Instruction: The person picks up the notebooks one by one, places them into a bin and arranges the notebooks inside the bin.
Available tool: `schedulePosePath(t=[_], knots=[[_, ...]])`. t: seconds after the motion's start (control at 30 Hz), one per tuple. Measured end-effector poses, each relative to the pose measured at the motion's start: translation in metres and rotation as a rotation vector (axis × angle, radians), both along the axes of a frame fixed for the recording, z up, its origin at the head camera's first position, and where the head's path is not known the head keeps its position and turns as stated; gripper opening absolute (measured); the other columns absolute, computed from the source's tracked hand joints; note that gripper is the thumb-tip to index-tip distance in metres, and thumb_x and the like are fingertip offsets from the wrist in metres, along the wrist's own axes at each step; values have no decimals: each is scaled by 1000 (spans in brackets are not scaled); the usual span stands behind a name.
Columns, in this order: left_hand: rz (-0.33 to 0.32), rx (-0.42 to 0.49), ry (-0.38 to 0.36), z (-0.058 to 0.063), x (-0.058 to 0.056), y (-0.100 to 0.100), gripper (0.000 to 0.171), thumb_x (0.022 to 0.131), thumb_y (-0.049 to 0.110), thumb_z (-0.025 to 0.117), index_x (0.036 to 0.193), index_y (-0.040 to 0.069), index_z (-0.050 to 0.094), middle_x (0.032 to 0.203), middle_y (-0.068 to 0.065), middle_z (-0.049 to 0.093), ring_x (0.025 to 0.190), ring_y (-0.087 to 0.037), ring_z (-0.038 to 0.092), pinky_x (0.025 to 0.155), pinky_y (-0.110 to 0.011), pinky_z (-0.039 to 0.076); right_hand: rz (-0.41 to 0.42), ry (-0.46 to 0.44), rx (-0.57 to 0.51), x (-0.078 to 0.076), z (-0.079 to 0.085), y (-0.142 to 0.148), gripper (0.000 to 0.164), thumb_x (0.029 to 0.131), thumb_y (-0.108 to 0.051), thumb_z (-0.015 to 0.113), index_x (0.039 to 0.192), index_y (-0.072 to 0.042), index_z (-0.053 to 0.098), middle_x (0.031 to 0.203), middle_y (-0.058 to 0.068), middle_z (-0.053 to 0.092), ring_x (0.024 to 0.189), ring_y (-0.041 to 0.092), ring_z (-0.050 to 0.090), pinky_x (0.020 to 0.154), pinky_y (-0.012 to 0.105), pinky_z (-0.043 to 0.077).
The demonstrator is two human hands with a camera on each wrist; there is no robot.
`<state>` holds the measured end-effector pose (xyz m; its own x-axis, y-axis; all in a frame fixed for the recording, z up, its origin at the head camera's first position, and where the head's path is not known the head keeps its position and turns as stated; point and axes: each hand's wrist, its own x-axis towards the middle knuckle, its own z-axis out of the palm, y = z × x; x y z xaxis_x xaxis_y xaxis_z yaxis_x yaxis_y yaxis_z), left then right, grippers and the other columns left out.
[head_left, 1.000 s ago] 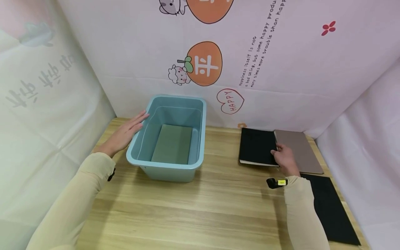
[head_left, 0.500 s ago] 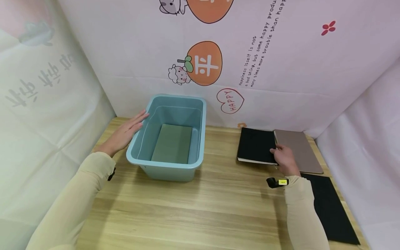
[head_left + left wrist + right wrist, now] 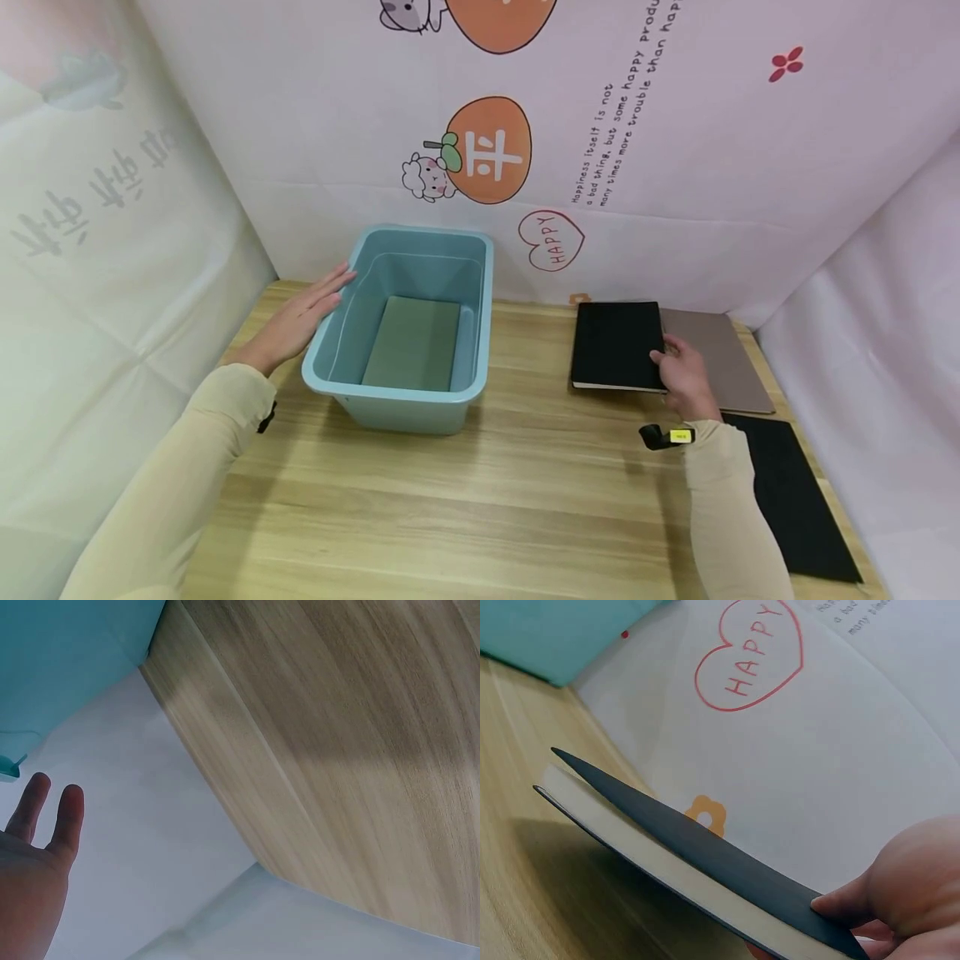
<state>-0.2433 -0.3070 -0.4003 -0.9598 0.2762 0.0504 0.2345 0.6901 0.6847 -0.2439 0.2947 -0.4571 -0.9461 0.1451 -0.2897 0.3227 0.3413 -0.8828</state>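
Note:
My right hand [image 3: 684, 377] pinches a black-covered notebook [image 3: 618, 345] by its right edge, thumb on the cover and fingers beneath. In the right wrist view the notebook [image 3: 697, 851] is tilted, its pale pages showing between the covers and a shadow on the wood below. My left hand [image 3: 294, 325] rests with straight fingers against the left rim of a light blue plastic bin [image 3: 480, 333]. Inside, flat on the bin's floor, lies a grey-green notebook [image 3: 414, 343]. The left wrist view shows only two of the left hand's fingers [image 3: 67, 821] beside the bin's wall.
A grey-brown notebook [image 3: 720, 358] lies at the table's back right, partly behind the right hand. Nearer me, a flat black book-like item [image 3: 798, 500] is partly covered by the right sleeve. White printed cloth [image 3: 337, 150] walls the wooden table [image 3: 480, 508] at the back and sides.
The black notebook has shifted slightly in the right hand, its near edge lifting off the table. The left hand and the bin stay as they were.

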Motion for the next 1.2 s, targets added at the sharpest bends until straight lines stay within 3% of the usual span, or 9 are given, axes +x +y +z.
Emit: schedulePosePath(t=[0.1,0.2,0.27,0.4,0.7,0.77,0.83,0.97,1.2], knots=[[-1,-1,1,1,-1,0,52,110,54,27,161,43,25,167,29,6,162,-26,7,126,-66,9,26,-16,19,3,2,3,63,110,-21,33,166,-15,5,173,16,0,109,33,57,50,35,35],[1,-4,0,1,-1,1,52,110,54,27,161,43,25,167,29,6,162,-26,7,126,-66,10,28,-17,1,5,4,3,62,110,-21,33,166,-16,7,173,16,2,112,33,55,45,32,27],[1,-5,-1,2,0,1,52,110,53,27,161,43,25,167,29,6,162,-26,7,126,-66,10,16,-12,-27,5,5,2,62,110,-22,34,166,-17,8,173,15,2,137,38,42,48,31,28],[-3,-6,2,3,1,1,51,111,51,28,161,41,25,168,27,7,162,-27,7,126,-67,10,-11,-6,-69,6,8,-1,63,110,-24,37,166,-18,10,173,11,0,152,39,20,52,29,28],[6,-8,4,2,1,0,52,110,54,28,160,44,25,172,19,8,162,-27,8,126,-67,10,-39,-11,-112,7,19,-8,63,109,-28,41,166,-23,15,173,13,4,151,40,28,53,29,30],[7,-11,4,1,0,0,52,109,55,27,160,45,25,172,19,8,162,-27,8,126,-67,10,-37,-7,-120,7,21,-9,63,109,-28,42,166,-23,15,173,12,4,153,39,26,60,24,39],[6,-12,4,1,0,0,52,109,56,27,160,45,25,172,18,8,162,-27,8,126,-67,10,-33,-4,-133,7,23,-11,63,109,-27,43,166,-23,15,173,11,4,155,37,23,85,24,50],[2,-6,1,1,-1,0,52,109,56,27,160,44,25,173,17,7,162,-27,7,126,-68,10,2,2,-152,8,30,-15,64,109,-27,44,166,-23,13,173,10,1,158,35,17,110,31,42],[8,-3,-16,1,-1,0,52,109,56,27,160,45,24,170,24,5,162,-26,6,125,-68,8,21,27,-277,10,40,-23,66,109,-23,45,166,-22,13,174,11,-1,159,33,15,80,9,50]])
